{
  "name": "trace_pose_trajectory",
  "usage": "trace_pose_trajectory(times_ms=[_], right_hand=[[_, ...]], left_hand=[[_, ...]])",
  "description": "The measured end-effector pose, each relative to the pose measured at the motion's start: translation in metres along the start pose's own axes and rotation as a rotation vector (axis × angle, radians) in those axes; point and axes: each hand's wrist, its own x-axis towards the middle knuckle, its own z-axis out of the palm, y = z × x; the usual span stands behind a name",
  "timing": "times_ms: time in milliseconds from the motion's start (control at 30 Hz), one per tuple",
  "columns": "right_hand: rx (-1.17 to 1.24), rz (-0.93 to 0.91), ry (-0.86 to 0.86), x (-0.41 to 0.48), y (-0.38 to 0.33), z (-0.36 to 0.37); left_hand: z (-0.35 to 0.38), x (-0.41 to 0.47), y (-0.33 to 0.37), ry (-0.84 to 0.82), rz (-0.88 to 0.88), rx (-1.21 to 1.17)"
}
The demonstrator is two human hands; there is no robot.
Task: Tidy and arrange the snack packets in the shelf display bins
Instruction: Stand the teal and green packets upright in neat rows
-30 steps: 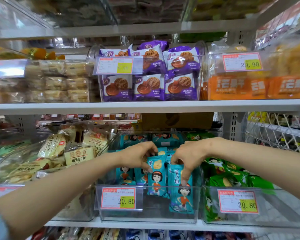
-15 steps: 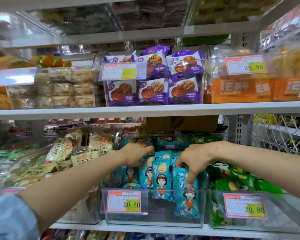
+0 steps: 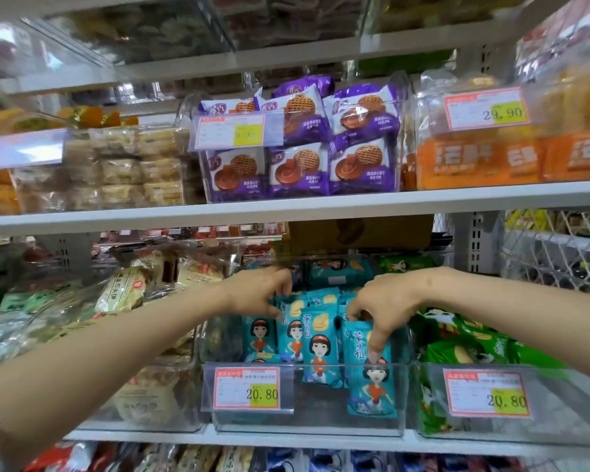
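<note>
Right hand [image 3: 385, 311] pinches glossy teal packet [image 3: 372, 390], upright in clear plastic bin [image 3: 321, 415]; left hand [image 3: 258, 294] grips neighbouring packet [image 3: 291, 337] top.

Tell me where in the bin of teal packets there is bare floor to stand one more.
Bare floor lies at the front of the clear bin, between the price tag and the front teal packet that the right hand pinches. Behind it, under the left hand, the teal packets stand crowded.

In the clear plastic bin [image 3: 307, 429], teal cartoon-girl snack packets [image 3: 321, 349] stand upright, the foremost packet [image 3: 372, 393] near its front-right corner.
</note>
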Motion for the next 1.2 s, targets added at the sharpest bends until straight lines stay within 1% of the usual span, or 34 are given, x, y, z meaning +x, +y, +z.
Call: trace_pose_trajectory(times_ms=[67, 100, 233, 333, 400, 533, 600, 733, 833, 1067, 1200], right_hand=[[0.020, 0.001, -0.001, -0.001, -0.001, -0.001], [0.025, 0.001, -0.001, -0.001, -0.001, -0.001], [0.044, -0.014, 0.002, -0.002, -0.001, -0.002], [0.120, -0.057, 0.026, 0.000, 0.003, -0.001], [0.172, -0.083, 0.071, 0.001, 0.008, -0.002], [0.179, -0.136, 0.311, 0.008, 0.011, -0.008], [0.237, -0.182, 0.376, 0.018, 0.007, -0.012], [0.277, -0.260, 0.425, 0.046, -0.001, -0.018], [0.329, -0.244, 0.477, 0.059, 0.002, -0.021], [0.361, -0.266, 0.481, 0.065, 0.004, -0.014], [0.392, -0.289, 0.492, 0.065, 0.007, -0.011]], left_hand=[[-0.004, -0.008, 0.003, -0.164, -0.006, -0.156], [-0.004, -0.011, 0.005, -0.246, -0.018, -0.189], [0.010, -0.012, 0.014, -0.524, -0.105, -0.145], [0.019, -0.006, 0.017, -0.625, -0.113, -0.111], [0.019, -0.002, 0.018, -0.664, -0.127, -0.103], [0.016, 0.002, 0.014, -0.719, -0.140, -0.167], [0.015, 0.003, 0.009, -0.738, -0.132, -0.177], [0.017, 0.004, 0.002, -0.710, -0.128, -0.192], [0.016, 0.002, 0.000, -0.682, -0.123, -0.243], [0.009, 0.010, -0.004, -0.771, -0.109, -0.336], [0.003, 0.011, -0.005, -0.776, -0.086, -0.373]])
